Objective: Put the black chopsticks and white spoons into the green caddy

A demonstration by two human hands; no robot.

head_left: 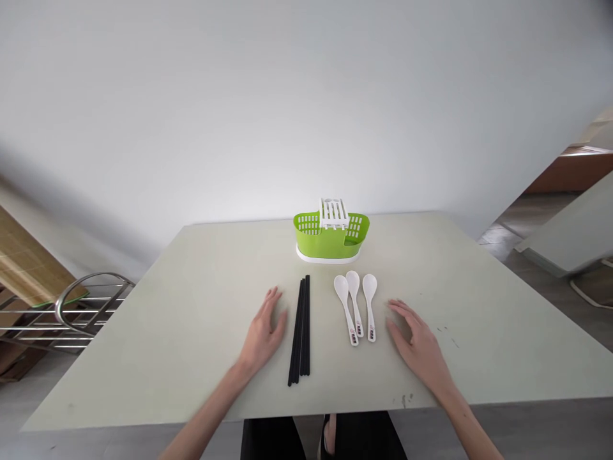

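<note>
My left hand (263,331) rests on the table with its fingers stretched out and holds nothing. Just right of it lie several black chopsticks (300,329), side by side and pointing away from me. Three white spoons (355,303) lie right of the chopsticks, bowls facing the far side, with small dark and red marks on their handles. To the right of the spoons, my right hand (416,342) lies on the table, fingers apart and nothing in them. Beyond the spoons stands a green cutlery basket (325,244) with a white slatted top piece (334,213) and a white base.
The pale table (215,275) meets a white wall (287,115) at its far edge. A metal rack (90,313) stands left of the table, beside a bamboo-like mat (33,255). Dark smudges mark the tabletop near the front right. Another pale surface (575,217) is at the far right.
</note>
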